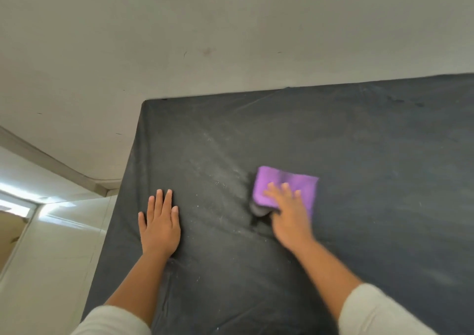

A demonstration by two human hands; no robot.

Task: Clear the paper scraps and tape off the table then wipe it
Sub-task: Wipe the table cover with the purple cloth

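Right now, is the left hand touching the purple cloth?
Apart. The head view shows the left hand flat on the table, with bare dark surface between it and the cloth.

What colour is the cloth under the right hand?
Purple. The cloth lies on the black table cover, pressed flat by the right hand; the head view shows it.

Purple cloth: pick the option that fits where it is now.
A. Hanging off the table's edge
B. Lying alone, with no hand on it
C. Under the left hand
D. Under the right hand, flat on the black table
D: the right hand presses the purple cloth with straight fingers onto the black table, while the left hand lies flat on bare tabletop beside it.
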